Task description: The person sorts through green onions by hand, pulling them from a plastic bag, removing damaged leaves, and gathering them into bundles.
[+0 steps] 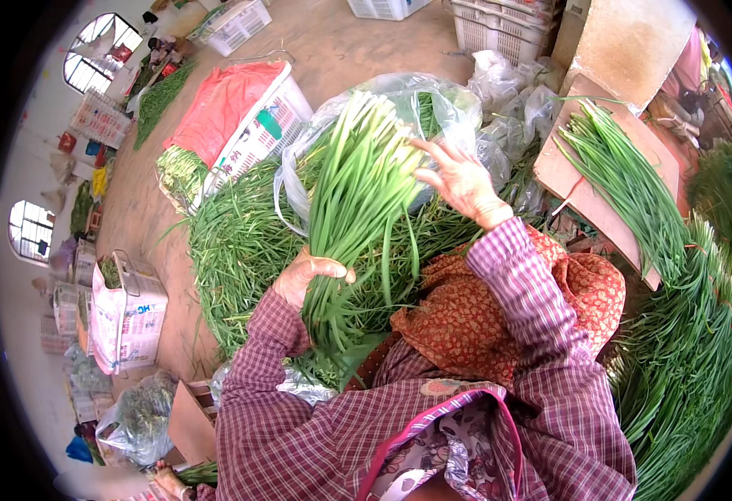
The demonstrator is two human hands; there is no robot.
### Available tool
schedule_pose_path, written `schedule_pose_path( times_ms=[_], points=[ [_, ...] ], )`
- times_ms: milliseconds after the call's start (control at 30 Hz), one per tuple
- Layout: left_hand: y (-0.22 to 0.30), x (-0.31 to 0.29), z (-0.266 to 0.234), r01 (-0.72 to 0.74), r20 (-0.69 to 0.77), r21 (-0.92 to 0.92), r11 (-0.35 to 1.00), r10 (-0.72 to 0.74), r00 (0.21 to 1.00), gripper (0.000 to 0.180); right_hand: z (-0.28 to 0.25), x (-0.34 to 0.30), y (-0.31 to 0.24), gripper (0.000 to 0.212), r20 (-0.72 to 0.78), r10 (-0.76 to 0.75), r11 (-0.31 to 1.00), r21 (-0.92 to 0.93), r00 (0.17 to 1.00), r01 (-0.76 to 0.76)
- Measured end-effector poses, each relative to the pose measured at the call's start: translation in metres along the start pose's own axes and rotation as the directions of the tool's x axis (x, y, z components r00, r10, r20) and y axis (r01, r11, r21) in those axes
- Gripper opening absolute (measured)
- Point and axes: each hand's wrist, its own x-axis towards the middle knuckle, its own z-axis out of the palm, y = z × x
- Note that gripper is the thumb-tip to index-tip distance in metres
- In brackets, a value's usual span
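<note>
A thick bunch of green chives (356,196) with pale stem ends stands tilted in front of me. My left hand (306,277) is wrapped round its lower, leafy part, thumb across the front. Beside the pale ends at the upper right, my right hand (464,182) has its fingers spread, fingertips at or very near the stems; whether they touch is unclear. Behind the bunch lies a clear plastic bag (454,100). Loose chives (237,246) are heaped below and to the left. A patterned red-brown cloth (466,313) covers my lap.
On the right, a tilted board (604,204) bears more chives (612,154), with a large green heap (683,367) nearer me. A white crate (257,134) under red plastic stands ahead left. Another crate (136,309) sits at left. Crumpled plastic bags (512,104) lie ahead right.
</note>
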Motion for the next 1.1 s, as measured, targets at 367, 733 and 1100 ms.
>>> schedule_pose_path(
  times_ms=[367,733,1100],
  points=[
    [-0.007,-0.001,-0.001,-0.038,-0.135,-0.041,0.998,0.033,0.990,0.036,-0.036,0.027,-0.057,0.047,-0.409,-0.222,0.953,0.100,0.885,0.285],
    [-0.007,-0.001,-0.009,-0.056,-0.065,-0.063,0.996,0.052,0.997,0.033,-0.002,-0.001,-0.014,0.022,-0.338,0.260,0.867,0.495,0.905,-0.064],
    [0.001,0.000,-0.001,-0.075,0.026,-0.069,0.995,0.077,0.997,0.032,-0.035,0.012,-0.073,0.010,-0.308,-0.074,0.979,0.160,0.949,0.128]
  ],
)
